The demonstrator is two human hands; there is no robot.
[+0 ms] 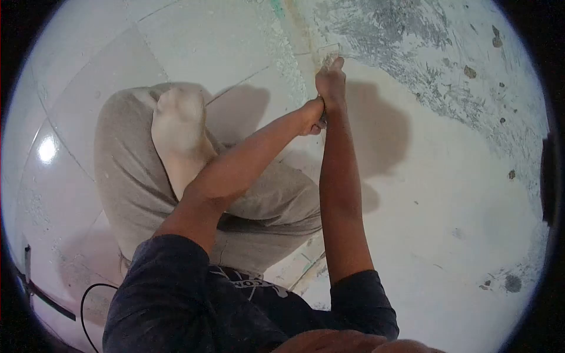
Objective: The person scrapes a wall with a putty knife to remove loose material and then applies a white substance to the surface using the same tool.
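Observation:
A scraper with a flat, wide blade is pressed to the floor where smooth tile meets a rough patch. My right hand is closed around its handle, with the thumb or a finger stretched toward the blade. Just behind it, at the right wrist, my left hand is closed too, apparently around the rear end of the handle; that part is mostly hidden. Rough grey residue covers the floor beyond and right of the blade. A pale, smoother area of floor lies to the right of my forearms.
My folded leg in grey-brown trousers and my bare foot rest on the tiles at left. White crumbs are strewn along the seam. A black cable lies at lower left, and dark spots mark the floor at right.

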